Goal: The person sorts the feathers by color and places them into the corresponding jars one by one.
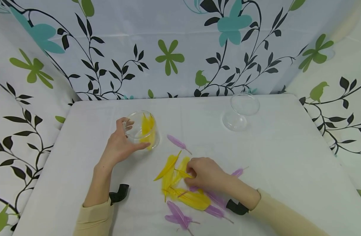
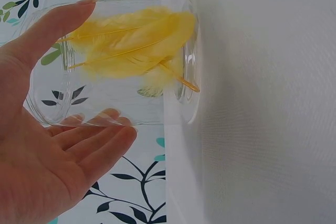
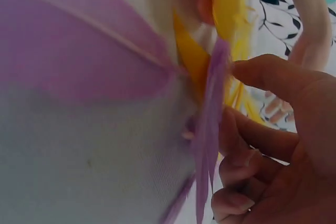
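Note:
My left hand [image 1: 118, 146] holds a clear jar [image 2: 115, 98] upright on the table, thumb on one side and fingers on the other. Inside the jar stand yellow feathers [image 2: 131, 40]. My right hand [image 1: 208, 173] is down at a pile of yellow feathers [image 1: 168, 173], its curled fingertips touching the pile. In the right wrist view a purple feather [image 3: 210, 124] partly covers the thumb and forefinger tips, so a pinch cannot be made out. More purple feathers [image 1: 178, 214] lie around and under the yellow ones.
A clear round container [image 1: 234, 121] and a clear round lid-like piece [image 1: 245, 103] are at the table's back right. Dark bands [image 1: 119, 193] are at both wrists. A patterned cloth [image 1: 168, 32] hangs behind the white table [image 1: 286, 157].

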